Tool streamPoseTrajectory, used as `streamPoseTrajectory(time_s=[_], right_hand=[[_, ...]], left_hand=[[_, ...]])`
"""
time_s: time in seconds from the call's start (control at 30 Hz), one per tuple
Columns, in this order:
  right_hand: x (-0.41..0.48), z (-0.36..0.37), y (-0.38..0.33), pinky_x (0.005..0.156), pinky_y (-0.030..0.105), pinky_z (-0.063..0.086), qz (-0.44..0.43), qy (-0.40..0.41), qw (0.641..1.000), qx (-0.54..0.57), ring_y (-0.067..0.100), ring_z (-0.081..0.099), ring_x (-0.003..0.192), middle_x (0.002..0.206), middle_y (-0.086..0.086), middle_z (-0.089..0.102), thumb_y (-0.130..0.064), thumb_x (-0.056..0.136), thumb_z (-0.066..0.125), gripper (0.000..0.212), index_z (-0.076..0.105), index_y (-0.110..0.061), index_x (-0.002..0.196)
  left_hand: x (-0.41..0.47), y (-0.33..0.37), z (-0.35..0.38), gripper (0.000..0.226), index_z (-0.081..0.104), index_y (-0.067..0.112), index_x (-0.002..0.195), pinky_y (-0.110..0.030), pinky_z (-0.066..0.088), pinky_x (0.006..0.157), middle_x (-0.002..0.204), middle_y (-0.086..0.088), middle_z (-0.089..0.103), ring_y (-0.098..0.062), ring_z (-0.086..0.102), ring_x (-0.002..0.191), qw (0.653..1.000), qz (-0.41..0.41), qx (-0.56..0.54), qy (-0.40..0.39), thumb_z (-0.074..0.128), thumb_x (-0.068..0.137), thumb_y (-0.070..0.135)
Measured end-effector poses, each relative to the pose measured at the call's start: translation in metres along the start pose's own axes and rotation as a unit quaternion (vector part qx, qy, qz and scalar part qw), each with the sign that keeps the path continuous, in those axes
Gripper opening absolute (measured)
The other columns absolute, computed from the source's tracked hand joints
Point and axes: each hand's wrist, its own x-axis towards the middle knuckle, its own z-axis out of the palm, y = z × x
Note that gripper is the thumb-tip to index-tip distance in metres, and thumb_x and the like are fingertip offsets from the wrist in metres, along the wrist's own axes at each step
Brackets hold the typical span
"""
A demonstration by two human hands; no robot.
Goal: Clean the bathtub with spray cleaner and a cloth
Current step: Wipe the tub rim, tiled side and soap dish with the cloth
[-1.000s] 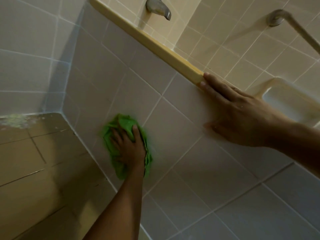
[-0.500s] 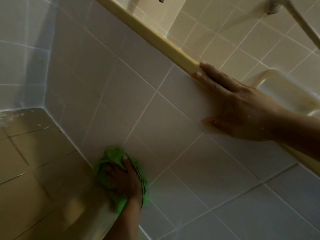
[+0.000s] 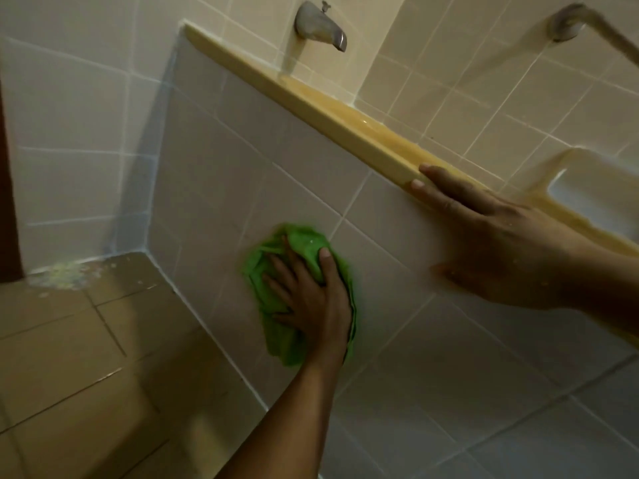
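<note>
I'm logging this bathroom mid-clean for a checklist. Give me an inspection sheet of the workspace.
Surface: tiled tub side, no marks made out; yellow rim has a brownish stain below the spout.
Job's things: green cloth lies flat on the tub side; spray cleaner not seen.
Clutter: pale residue in the floor corner.
Hands: left hand presses the cloth, fingers spread; right hand rests flat on the rim.
Cables: nothing seen.
Surroundings: grab bar, soap dish, tiled walls.

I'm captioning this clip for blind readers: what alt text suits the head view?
A left hand presses a green cloth against the tiled bathtub side, while the right hand rests flat on its yellowish rim. A tap sticks out above.
</note>
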Motion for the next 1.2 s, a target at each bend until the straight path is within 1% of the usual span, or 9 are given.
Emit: streamPoseTrajectory(time_s=[0.17, 0.3, 0.37, 0.53, 0.7, 0.83, 0.93, 1.07, 1.2], right_hand=[[0.006, -0.005, -0.005, 0.116, 0.028, 0.025, 0.026, -0.038, 0.999, -0.01, 0.017, 0.018, 0.153, 0.159, -0.026, -0.034, -0.056, 0.089, 0.064, 0.111, -0.028, -0.047, 0.152], [0.01, -0.001, -0.001, 0.123, 0.036, 0.018, 0.001, -0.032, 0.999, 0.005, 0.02, 0.01, 0.155, 0.161, -0.019, -0.035, -0.061, 0.09, 0.058, 0.109, -0.031, -0.044, 0.152], [0.013, 0.003, 0.001, 0.125, 0.041, 0.023, -0.012, -0.02, 1.0, 0.009, 0.023, 0.011, 0.155, 0.162, -0.016, -0.034, -0.062, 0.091, 0.054, 0.105, -0.027, -0.041, 0.155], [0.03, 0.009, -0.002, 0.115, 0.05, 0.039, -0.022, 0.02, 0.999, 0.032, 0.028, 0.021, 0.15, 0.165, -0.014, -0.028, -0.051, 0.099, 0.039, 0.085, -0.02, -0.036, 0.158], [0.042, 0.007, 0.004, 0.125, 0.044, 0.021, -0.042, 0.007, 0.998, 0.044, 0.031, 0.012, 0.155, 0.167, -0.007, -0.024, -0.034, 0.099, 0.042, 0.083, -0.013, -0.032, 0.161], [0.043, 0.003, 0.01, 0.125, 0.036, 0.007, -0.053, -0.031, 0.998, 0.033, 0.027, -0.003, 0.157, 0.165, -0.007, -0.032, -0.033, 0.103, 0.044, 0.083, -0.015, -0.032, 0.161], [0.045, -0.001, 0.012, 0.124, 0.031, 0.005, -0.055, -0.032, 0.997, 0.049, 0.019, -0.006, 0.157, 0.165, -0.011, -0.029, -0.032, 0.102, 0.049, 0.086, -0.014, -0.035, 0.161], [0.046, -0.004, 0.011, 0.122, 0.028, 0.005, -0.052, -0.025, 0.996, 0.066, 0.013, -0.005, 0.157, 0.165, -0.016, -0.028, -0.033, 0.101, 0.052, 0.091, -0.018, -0.039, 0.158], [0.048, -0.009, 0.003, 0.113, 0.018, 0.0, -0.034, -0.031, 0.998, 0.045, 0.011, -0.004, 0.156, 0.164, -0.017, -0.03, -0.039, 0.102, 0.05, 0.091, -0.021, -0.039, 0.157]], left_hand=[[-0.003, 0.031, 0.007, 0.073, 0.006, 0.037, 0.164, -0.073, -0.003, 0.118, 0.172, 0.015, -0.008, -0.017, -0.012, 0.158, 0.999, 0.03, -0.001, 0.017, 0.021, 0.101, 0.07], [-0.01, 0.043, 0.011, 0.073, 0.01, 0.039, 0.163, -0.07, -0.002, 0.119, 0.172, 0.017, -0.004, -0.015, -0.007, 0.159, 0.998, 0.044, -0.006, 0.04, 0.024, 0.1, 0.071], [-0.012, 0.045, 0.012, 0.078, 0.009, 0.039, 0.163, -0.069, -0.002, 0.12, 0.172, 0.017, -0.003, -0.014, -0.005, 0.158, 0.997, 0.056, -0.01, 0.047, 0.02, 0.094, 0.074], [-0.013, 0.058, 0.009, 0.067, 0.007, 0.035, 0.164, -0.061, 0.001, 0.123, 0.172, 0.013, 0.001, -0.013, -0.001, 0.158, 0.996, 0.069, -0.015, 0.058, 0.026, 0.105, 0.061], [0.003, 0.084, 0.0, 0.077, 0.017, 0.031, 0.164, -0.06, 0.007, 0.124, 0.172, 0.008, 0.012, -0.019, 0.009, 0.158, 0.993, 0.089, -0.045, 0.057, 0.027, 0.098, 0.071], [0.016, 0.098, -0.005, 0.072, 0.008, 0.033, 0.164, -0.058, -0.001, 0.125, 0.173, 0.01, 0.002, -0.016, -0.001, 0.159, 0.996, 0.077, -0.047, 0.025, 0.029, 0.103, 0.066], [0.022, 0.095, -0.008, 0.088, 0.001, 0.034, 0.164, -0.055, -0.003, 0.126, 0.172, 0.011, -0.004, -0.013, -0.006, 0.158, 0.994, 0.088, -0.068, -0.006, 0.028, 0.088, 0.069], [0.026, 0.094, -0.008, 0.07, -0.006, 0.035, 0.163, -0.06, -0.008, 0.123, 0.172, 0.01, -0.01, -0.014, -0.012, 0.158, 0.995, 0.095, -0.025, -0.013, 0.03, 0.108, 0.057], [0.037, 0.091, -0.006, 0.071, -0.005, 0.034, 0.163, -0.065, -0.007, 0.121, 0.172, 0.009, -0.009, -0.016, -0.012, 0.158, 0.991, 0.13, 0.024, 0.003, 0.026, 0.106, 0.061]])
